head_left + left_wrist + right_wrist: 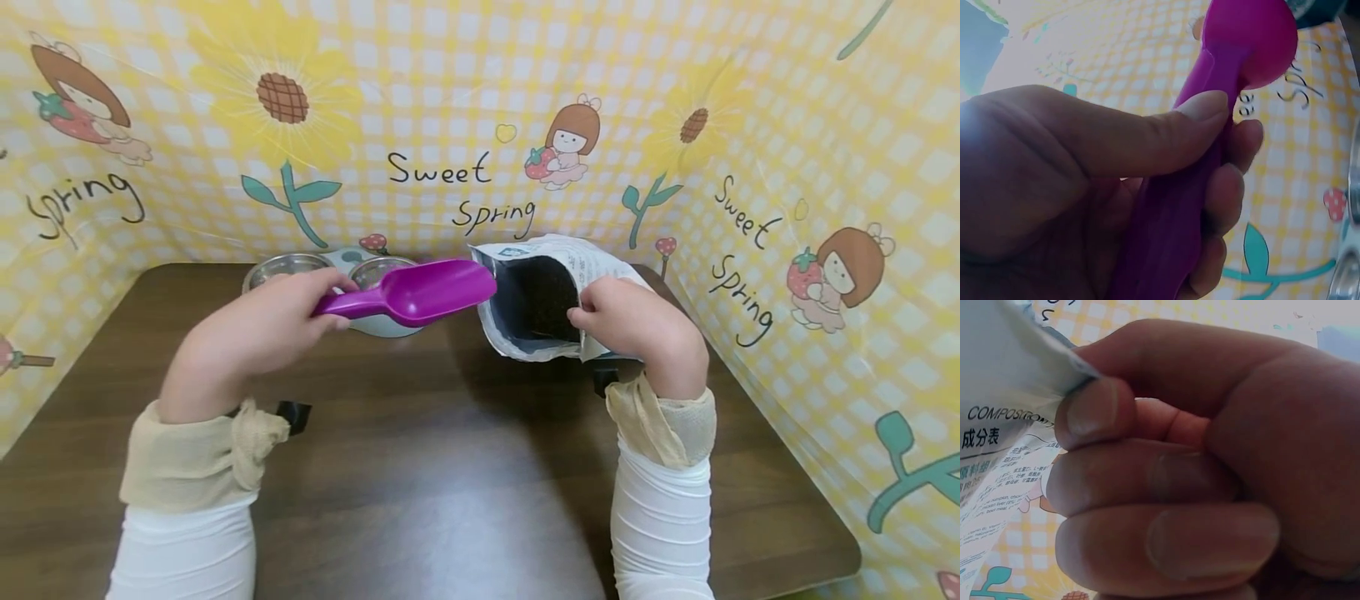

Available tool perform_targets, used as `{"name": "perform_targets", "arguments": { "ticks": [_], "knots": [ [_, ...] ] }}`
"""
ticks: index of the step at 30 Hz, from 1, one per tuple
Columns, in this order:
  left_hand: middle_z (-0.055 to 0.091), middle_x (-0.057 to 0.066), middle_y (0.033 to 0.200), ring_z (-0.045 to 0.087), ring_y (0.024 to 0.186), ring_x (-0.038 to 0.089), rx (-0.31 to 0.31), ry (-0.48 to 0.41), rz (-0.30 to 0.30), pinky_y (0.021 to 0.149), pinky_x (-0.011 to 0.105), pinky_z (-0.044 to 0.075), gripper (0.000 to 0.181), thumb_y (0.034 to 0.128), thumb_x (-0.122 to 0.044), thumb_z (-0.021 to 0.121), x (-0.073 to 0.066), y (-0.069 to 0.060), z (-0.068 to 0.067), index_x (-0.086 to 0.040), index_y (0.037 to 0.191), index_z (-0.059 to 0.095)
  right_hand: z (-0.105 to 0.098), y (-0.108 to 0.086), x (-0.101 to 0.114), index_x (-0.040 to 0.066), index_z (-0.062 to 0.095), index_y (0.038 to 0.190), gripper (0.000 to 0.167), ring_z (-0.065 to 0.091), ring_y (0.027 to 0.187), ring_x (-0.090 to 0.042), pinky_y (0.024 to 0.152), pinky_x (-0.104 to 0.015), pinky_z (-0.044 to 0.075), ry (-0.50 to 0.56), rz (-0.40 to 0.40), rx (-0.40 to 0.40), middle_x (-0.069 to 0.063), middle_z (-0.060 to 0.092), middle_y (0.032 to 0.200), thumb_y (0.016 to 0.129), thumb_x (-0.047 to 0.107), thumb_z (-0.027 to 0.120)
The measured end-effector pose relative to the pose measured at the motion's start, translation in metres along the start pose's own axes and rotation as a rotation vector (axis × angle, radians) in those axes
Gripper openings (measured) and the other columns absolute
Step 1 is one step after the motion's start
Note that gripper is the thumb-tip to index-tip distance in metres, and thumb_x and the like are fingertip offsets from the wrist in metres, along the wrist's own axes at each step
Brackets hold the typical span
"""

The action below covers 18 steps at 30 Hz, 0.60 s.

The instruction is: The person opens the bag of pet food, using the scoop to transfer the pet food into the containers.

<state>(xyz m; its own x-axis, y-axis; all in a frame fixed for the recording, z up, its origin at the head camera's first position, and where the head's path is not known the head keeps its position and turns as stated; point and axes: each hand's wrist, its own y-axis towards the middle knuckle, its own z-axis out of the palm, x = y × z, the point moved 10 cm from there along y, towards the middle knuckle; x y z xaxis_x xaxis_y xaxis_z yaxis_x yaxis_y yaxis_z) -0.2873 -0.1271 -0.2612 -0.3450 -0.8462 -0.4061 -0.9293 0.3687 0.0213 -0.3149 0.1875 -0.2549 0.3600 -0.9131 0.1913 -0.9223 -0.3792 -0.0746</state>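
My left hand (277, 321) grips a purple scoop (438, 292) by its handle, thumb along the top in the left wrist view. The scoop's bowl looks empty, and its tip reaches the mouth of a white printed bag (607, 258); whether the two touch I cannot tell. Dark contents (551, 296) show inside the bag's open mouth. My right hand (637, 321) pinches the bag's rim on the right side. In the right wrist view, its fingers curl against the edge of the bag (997, 381), which bears an ingredient list.
Behind the scoop stands a pale double-bowl feeder with a left metal bowl (288, 265) and a right metal bowl (378, 268), partly covered by my hand and the scoop. All this is on a dark wooden table (420, 467). Yellow checked cloth (450, 75) hangs behind and beside it.
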Motion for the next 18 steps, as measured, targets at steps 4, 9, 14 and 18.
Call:
{"name": "perform_targets", "arguments": {
  "ticks": [4, 9, 14, 18],
  "knots": [
    [0.073, 0.014, 0.102, 0.062, 0.086, 0.025, -0.019, -0.018, -0.002, 0.079, 0.042, 0.050, 0.029, 0.1066, -0.014, 0.067, -0.019, 0.006, 0.003, -0.003, 0.133, 0.062, 0.000, 0.000, 0.000, 0.015, 0.046, 0.060, 0.047, 0.044, 0.059, -0.016, 0.064, -0.032, 0.039, -0.005, 0.004, -0.004, 0.004, 0.036, 0.060, 0.105, 0.019, 0.056],
    [0.071, 0.011, 0.100, 0.062, 0.087, 0.025, -0.028, 0.002, 0.015, 0.078, 0.041, 0.049, 0.025, 0.1068, -0.016, 0.068, -0.040, 0.014, 0.008, -0.006, 0.130, 0.066, 0.001, 0.000, 0.000, 0.016, 0.045, 0.060, 0.047, 0.042, 0.060, -0.016, 0.065, -0.032, 0.040, -0.001, -0.004, -0.006, 0.005, 0.035, 0.060, 0.105, 0.019, 0.057],
    [0.071, 0.008, 0.098, 0.060, 0.083, 0.024, -0.009, 0.058, -0.020, 0.072, 0.039, 0.047, 0.023, 0.1076, -0.019, 0.067, -0.052, 0.025, 0.016, -0.011, 0.128, 0.072, 0.001, 0.000, 0.002, 0.017, 0.043, 0.060, 0.047, 0.042, 0.061, -0.016, 0.066, -0.032, 0.040, -0.012, -0.010, -0.012, 0.006, 0.035, 0.061, 0.105, 0.019, 0.056],
    [0.069, 0.006, 0.092, 0.061, 0.082, 0.024, -0.018, 0.090, -0.052, 0.071, 0.040, 0.048, 0.016, 0.1076, -0.021, 0.067, -0.059, 0.032, 0.022, -0.014, 0.120, 0.075, 0.000, 0.000, 0.002, 0.018, 0.040, 0.060, 0.048, 0.042, 0.062, -0.015, 0.066, -0.031, 0.040, -0.020, -0.006, -0.014, 0.006, 0.034, 0.061, 0.105, 0.019, 0.056]
  ]
}}
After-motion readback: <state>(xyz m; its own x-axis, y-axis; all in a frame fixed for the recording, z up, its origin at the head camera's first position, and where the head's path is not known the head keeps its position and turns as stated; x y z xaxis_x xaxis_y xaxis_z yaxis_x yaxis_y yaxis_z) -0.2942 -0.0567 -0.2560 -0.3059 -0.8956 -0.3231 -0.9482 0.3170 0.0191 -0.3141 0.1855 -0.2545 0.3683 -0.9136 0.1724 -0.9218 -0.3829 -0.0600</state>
